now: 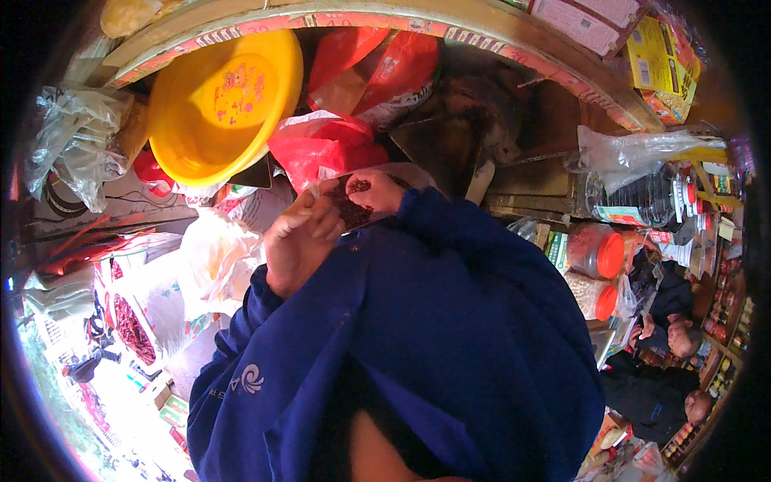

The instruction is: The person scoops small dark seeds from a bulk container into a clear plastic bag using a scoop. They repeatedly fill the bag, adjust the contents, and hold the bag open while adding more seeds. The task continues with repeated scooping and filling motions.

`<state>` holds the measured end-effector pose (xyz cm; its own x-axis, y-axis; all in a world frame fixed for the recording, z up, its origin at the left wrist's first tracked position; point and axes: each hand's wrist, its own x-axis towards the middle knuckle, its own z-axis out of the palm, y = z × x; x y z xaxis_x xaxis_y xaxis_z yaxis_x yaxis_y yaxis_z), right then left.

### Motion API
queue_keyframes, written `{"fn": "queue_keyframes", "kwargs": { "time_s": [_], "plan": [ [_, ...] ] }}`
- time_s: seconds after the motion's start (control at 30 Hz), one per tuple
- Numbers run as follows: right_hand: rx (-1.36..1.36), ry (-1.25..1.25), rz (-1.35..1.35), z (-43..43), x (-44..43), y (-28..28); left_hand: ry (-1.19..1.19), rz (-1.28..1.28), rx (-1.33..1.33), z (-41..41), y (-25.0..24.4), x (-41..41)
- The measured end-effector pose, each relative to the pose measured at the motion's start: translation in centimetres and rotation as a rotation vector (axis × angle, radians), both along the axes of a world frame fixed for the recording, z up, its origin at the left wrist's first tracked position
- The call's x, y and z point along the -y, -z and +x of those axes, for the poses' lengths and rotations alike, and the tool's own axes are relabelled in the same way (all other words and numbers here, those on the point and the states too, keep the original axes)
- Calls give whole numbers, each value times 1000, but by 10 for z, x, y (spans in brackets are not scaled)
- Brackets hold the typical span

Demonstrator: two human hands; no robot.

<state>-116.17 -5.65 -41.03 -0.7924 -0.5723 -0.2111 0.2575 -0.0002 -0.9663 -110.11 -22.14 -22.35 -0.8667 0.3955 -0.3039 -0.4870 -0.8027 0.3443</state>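
Note:
In front of my chest a plastic bag (415, 173) lies open, with small dark-red dried pieces (354, 212) in it that look like a spice. My left hand (306, 232) grips the bag's near-left rim, its fingers curled over the edge. Over the bag's mouth is my right hand (380, 191), with curled fingertips around a few of the dark-red pieces. Just beyond the bag stands a red woven sack (328, 144). The bag's lower part is hidden by my hands and blue jacket sleeves.
A yellow plastic basin (205, 141) leans beyond my left hand, under a wooden shelf edge (373, 13). At left stands a sack of dried red chillies (131, 328). Red-lidded jars (609, 255) stand at right, with two people (653, 391) farther off. A dark metal scoop or pan (443, 144) lies ahead.

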Motion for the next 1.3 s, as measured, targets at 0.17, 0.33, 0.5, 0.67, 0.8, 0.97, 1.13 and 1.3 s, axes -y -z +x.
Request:
{"fn": "queue_keyframes", "kwargs": {
  "time_s": [0.17,0.33,0.5,0.67,0.8,0.97,1.13,1.3],
  "plan": [
    [386,89,-138,0,-33,-25,7,10,-7,-3,4,-2],
    [475,303,-322,-9,-87,-50,18,-4,11,-4,7,-3],
    [469,567,-288,-36,-153,-5,8,-22,19,0,9,-4],
    [628,885,-240,-47,-172,55,6,-44,36,3,8,-6],
    [700,914,-330,-50,-169,83,-10,-57,29,6,6,-5],
    [740,883,-376,-47,-188,109,-27,-45,33,8,6,-5],
    [741,928,-420,-37,-194,105,-47,-52,46,10,7,-4],
    [740,975,-386,-42,-183,101,-35,-46,24,8,8,-5]
  ]
}}
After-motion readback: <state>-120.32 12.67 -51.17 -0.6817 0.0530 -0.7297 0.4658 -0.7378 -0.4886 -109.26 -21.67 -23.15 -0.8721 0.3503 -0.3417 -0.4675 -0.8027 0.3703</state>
